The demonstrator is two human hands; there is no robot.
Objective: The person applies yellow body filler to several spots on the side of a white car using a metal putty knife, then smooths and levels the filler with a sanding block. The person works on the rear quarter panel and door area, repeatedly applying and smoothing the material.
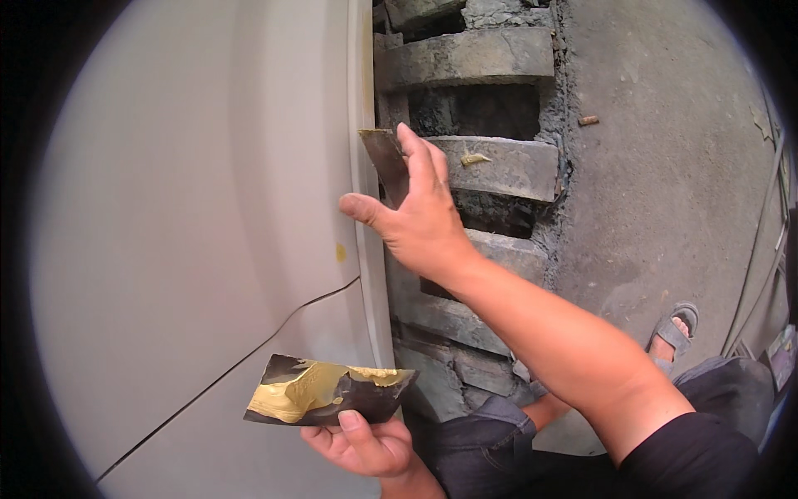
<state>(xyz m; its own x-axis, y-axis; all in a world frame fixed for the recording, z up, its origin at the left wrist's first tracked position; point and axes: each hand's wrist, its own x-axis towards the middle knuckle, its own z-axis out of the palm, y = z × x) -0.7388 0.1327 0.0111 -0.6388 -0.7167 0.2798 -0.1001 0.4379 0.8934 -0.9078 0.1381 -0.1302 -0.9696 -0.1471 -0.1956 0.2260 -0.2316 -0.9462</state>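
Yellow-smeared plate is held by left hand before pale panel; right hand holds dark blade at panel's edge.

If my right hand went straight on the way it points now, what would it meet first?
Your right hand would probably meet the pale panel's edge first, led by the dark blade it holds, though depth is hard to judge.

Right grip forward, thumb spread; left grip lower, pinching
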